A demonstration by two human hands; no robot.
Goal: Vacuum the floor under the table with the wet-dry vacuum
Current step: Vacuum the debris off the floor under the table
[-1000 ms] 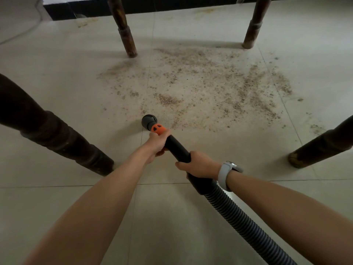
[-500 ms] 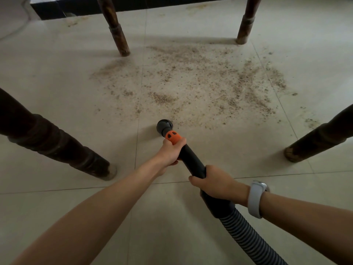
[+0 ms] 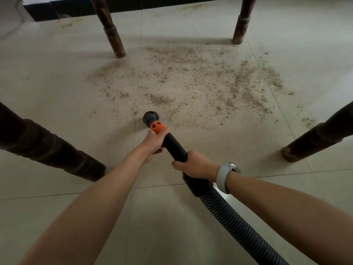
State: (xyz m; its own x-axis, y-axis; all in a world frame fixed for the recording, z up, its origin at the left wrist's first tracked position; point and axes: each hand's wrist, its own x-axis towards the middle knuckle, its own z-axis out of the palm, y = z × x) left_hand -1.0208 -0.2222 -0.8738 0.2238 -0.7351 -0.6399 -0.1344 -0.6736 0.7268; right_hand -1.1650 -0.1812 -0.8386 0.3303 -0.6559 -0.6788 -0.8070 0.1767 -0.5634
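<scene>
My left hand [image 3: 155, 139] has a closed grip on the black vacuum wand [image 3: 174, 145], wrapped just behind its orange collar [image 3: 157, 127]. My right hand [image 3: 196, 165] is clamped round the same wand farther back, close to where the ribbed hose [image 3: 236, 224] joins it and runs off behind my right arm. A pale watch [image 3: 225, 175] sits on that wrist. Just ahead of my left grip the dark nozzle [image 3: 150, 117] points down at the tiled floor [image 3: 57, 83], at the near edge of the scattered brown debris [image 3: 200, 83]; whether it touches the tile I cannot tell. The debris spreads ahead and to the right of the nozzle, between four dark wooden table legs [image 3: 109, 29].
</scene>
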